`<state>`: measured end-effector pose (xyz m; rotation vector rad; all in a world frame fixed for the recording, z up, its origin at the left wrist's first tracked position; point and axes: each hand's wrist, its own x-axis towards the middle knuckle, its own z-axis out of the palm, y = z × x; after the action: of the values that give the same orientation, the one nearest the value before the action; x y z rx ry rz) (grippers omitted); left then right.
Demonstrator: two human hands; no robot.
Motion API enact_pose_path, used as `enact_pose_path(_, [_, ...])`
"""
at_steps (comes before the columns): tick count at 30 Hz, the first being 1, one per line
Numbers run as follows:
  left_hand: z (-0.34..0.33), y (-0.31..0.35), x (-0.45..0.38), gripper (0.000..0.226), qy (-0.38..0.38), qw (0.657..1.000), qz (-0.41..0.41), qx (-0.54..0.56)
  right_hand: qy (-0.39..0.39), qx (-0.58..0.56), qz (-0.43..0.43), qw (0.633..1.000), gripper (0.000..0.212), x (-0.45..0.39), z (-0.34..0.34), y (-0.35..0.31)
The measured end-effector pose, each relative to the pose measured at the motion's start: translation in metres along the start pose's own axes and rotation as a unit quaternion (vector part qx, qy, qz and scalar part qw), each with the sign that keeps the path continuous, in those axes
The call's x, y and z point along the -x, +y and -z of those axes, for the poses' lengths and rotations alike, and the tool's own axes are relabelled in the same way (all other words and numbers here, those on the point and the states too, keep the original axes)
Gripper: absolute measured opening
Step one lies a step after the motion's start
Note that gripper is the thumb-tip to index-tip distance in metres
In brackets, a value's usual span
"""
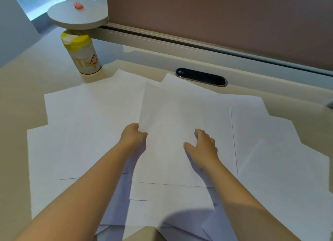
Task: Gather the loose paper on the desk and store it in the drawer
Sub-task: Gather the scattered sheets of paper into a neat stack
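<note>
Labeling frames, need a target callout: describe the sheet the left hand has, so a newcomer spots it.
Start at the black oval grommet set in the desk near the partition. Just below it, white sheets lie fanned. The sheet is the top, middle one: its left edge is lifted in the left hand, with the right hand on it.

I see both bare forearms reaching forward over the top sheet [171,132]. My left hand [134,137] is curled closed at that sheet's left edge, pinching it. My right hand [202,147] lies on the same sheet, fingers bent and loosely spread, thumb pointing left.
</note>
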<state>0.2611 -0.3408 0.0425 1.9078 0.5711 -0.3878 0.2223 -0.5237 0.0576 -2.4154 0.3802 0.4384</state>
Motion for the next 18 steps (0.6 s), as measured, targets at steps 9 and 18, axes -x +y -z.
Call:
enact_pose_path(9, [0.054,0.013,0.012,0.021,-0.026,0.988,-0.071,0.138,0.029,-0.276,-0.074,0.958,0.062,0.01,0.012,-0.022])
enact_pose_path(18, [0.059,0.027,0.012,0.023,0.017,0.997,-0.039,0.059,-0.057,-0.347,-0.072,0.933,0.011,0.025,0.038,-0.018])
